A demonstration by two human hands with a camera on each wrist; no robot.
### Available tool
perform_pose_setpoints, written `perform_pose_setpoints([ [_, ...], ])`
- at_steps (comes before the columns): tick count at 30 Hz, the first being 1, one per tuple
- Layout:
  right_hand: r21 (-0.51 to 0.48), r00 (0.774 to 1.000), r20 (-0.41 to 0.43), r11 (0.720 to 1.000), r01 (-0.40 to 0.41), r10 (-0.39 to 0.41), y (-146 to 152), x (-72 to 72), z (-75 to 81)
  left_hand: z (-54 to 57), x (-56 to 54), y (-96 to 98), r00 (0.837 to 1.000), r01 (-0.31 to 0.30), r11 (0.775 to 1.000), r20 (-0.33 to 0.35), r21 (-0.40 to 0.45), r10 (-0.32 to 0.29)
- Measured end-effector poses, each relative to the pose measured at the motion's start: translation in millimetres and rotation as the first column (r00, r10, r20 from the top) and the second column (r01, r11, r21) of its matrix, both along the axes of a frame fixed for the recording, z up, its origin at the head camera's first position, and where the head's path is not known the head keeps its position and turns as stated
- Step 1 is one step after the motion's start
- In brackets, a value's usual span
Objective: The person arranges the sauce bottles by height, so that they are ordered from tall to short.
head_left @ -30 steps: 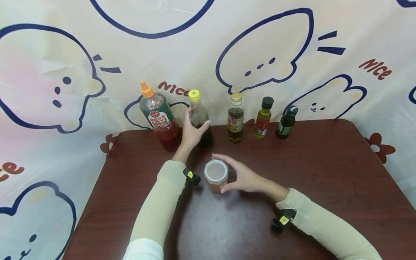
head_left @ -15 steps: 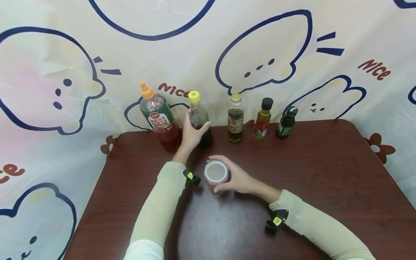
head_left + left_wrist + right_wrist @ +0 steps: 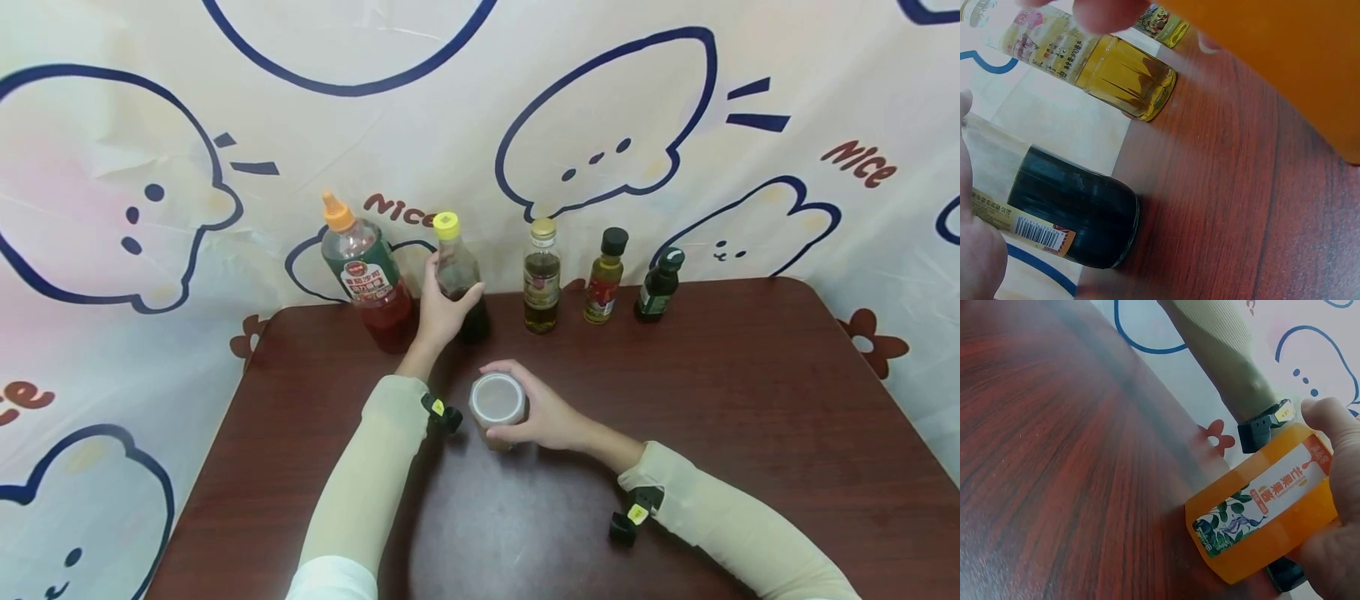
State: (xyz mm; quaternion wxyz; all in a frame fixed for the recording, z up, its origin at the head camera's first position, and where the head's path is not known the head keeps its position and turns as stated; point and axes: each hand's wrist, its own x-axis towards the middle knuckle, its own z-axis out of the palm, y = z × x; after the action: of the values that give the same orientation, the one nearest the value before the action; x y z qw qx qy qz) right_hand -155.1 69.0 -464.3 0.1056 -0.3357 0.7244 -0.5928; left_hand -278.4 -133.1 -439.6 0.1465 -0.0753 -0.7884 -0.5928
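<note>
In the head view my left hand grips a glass bottle of dark sauce with a yellow cap, near the table's back edge. The left wrist view shows the bottle's dark lower half, standing upright by the backdrop, fingers and thumb at its upper part. Closer to me, my right hand holds a jar with a pale round lid, thumb in front and fingers behind. Its orange faceted body and plant-printed label appear in the right wrist view. Whether its base touches the table I cannot tell.
Left of the dark sauce bottle stands a large squeeze bottle of red sauce with an orange nozzle. To its right are an oil bottle, a small black-capped bottle and a small dark green bottle. A printed cloth backdrop hangs behind the table.
My right hand has moved slightly left and closed around the jar, its thumb now across the jar's front. My left hand stays on the dark sauce bottle.
</note>
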Motion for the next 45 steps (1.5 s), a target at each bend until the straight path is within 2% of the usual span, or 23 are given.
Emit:
perform_pose_setpoints([
  [13,-0.021,1.0,-0.028,1.0,0.003,-0.003,-0.8,4.1,-0.6,-4.5,0.6,-1.9,1.0,-0.003,1.0,0.005,0.009,0.003],
  [22,-0.018,0.998,-0.032,0.999,0.05,-0.051,12.2,5.1,6.8,-4.5,0.7,-2.4,1.0,-0.008,1.0,0.003,0.015,0.008],
  [27,-0.03,0.995,-0.038,0.995,0.093,-0.095,26.9,1.1,11.0,-3.8,1.3,-2.8,1.0,-0.014,1.0,0.019,0.015,0.014],
  [32,-0.023,0.988,-0.04,0.989,0.147,-0.148,46.1,-4.9,13.9,-4.2,-0.3,-2.6,1.0,-0.008,1.0,0.0,0.029,0.008],
  [37,-0.033,0.978,-0.046,0.979,0.202,-0.204,66.6,-11.9,17.4,-4.4,-1.8,-1.7,1.0,0.007,0.999,-0.023,0.045,-0.006],
  [45,-0.017,0.957,-0.065,0.959,0.283,-0.284,99.3,-18.2,27.2,-4.5,-3.6,-0.6,1.0,0.013,0.999,-0.02,0.04,-0.012],
])
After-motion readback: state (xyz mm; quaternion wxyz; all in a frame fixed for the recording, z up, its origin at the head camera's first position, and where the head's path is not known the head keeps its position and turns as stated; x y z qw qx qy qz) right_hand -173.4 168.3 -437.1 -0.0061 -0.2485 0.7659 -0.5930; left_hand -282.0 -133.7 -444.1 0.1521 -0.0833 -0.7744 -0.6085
